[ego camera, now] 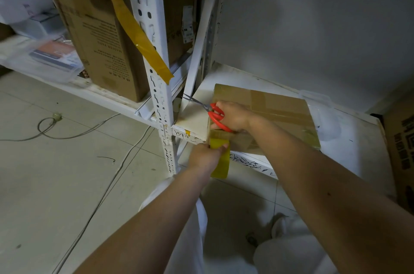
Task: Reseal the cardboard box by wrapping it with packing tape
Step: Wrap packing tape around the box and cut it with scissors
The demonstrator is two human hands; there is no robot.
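A flat cardboard box (277, 108) lies on a low white shelf (195, 117), crossed by strips of clear tape. My right hand (233, 117) rests on the box's near left corner and grips red-handled scissors (215, 114), blades pointing left over the shelf. My left hand (206, 157) is just below the shelf edge and pinches a yellowish tape roll (221, 161), which hangs against the box's front side. A stretch of tape runs from the roll up onto the box front.
A white slotted rack post (161, 94) stands just left of the box, with a long strip of yellow tape (134, 25) stuck to it. Tall cardboard boxes (100, 45) fill the left shelf. Cables (89, 134) trail over the tiled floor. Another printed box (401, 150) stands at the right.
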